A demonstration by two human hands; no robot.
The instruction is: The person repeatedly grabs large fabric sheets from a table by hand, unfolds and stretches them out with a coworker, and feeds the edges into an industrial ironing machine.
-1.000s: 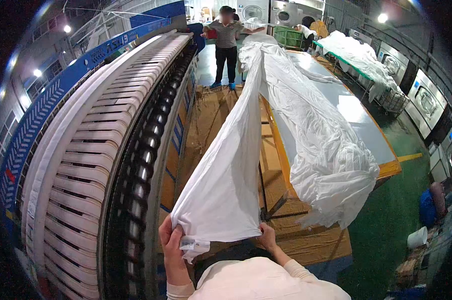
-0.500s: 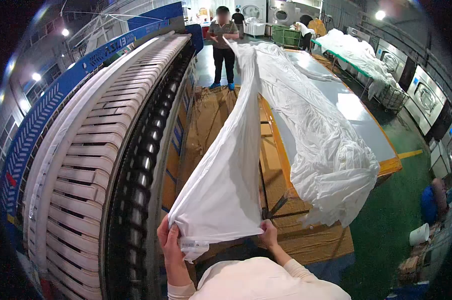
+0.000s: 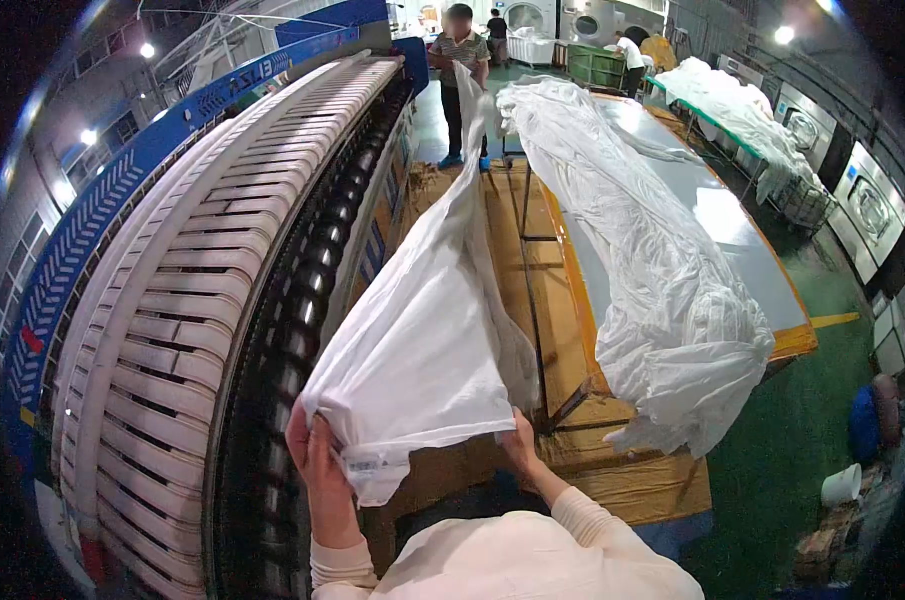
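Note:
A long white sheet (image 3: 422,340) stretches from my two hands away to a co-worker (image 3: 460,60) at the far end, who holds its other end up. My left hand (image 3: 317,450) is closed on one near corner, beside a small printed label (image 3: 365,466). Closed on the other near corner is my right hand (image 3: 519,442). The sheet hangs between the roller machine (image 3: 197,290) on the left and the table on the right, its near edge roughly straight between my hands.
Crumpled white linens (image 3: 662,300) lie along a table with an orange edge (image 3: 572,290). Behind are a green cart (image 3: 594,66), another linen-covered table (image 3: 722,125), washing machines (image 3: 869,205) and other people. A white bucket (image 3: 840,485) stands at the right.
Both my hands have moved left with the sheet, toward the machine. The co-worker has raised the far end and shifted it left, and it now hangs apart from the linens on the table.

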